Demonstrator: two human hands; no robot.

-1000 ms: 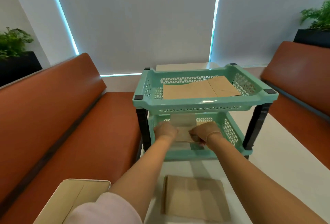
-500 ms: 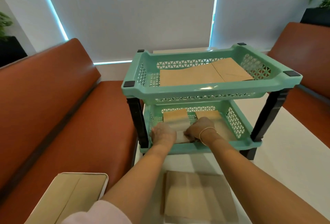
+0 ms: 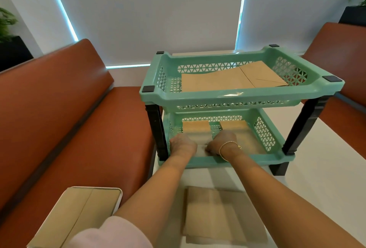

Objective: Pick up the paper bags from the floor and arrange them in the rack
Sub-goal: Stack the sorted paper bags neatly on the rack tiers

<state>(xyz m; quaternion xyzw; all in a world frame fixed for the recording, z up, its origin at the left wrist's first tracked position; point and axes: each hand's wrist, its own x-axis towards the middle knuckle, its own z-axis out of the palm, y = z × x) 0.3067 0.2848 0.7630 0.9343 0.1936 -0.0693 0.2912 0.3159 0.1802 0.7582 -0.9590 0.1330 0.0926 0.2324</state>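
Head view: inside the lower tier of the green rack, one paper bag is gripped by the left hand and right hand, fingers curled onto its near edge.

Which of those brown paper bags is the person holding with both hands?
The left bag on the lower shelf; both hands grip its near end. The others lie untouched.

Glossy plastic rack — matt brown paper bags

both hands seemingly grip a paper bag in the rack's lower tray.
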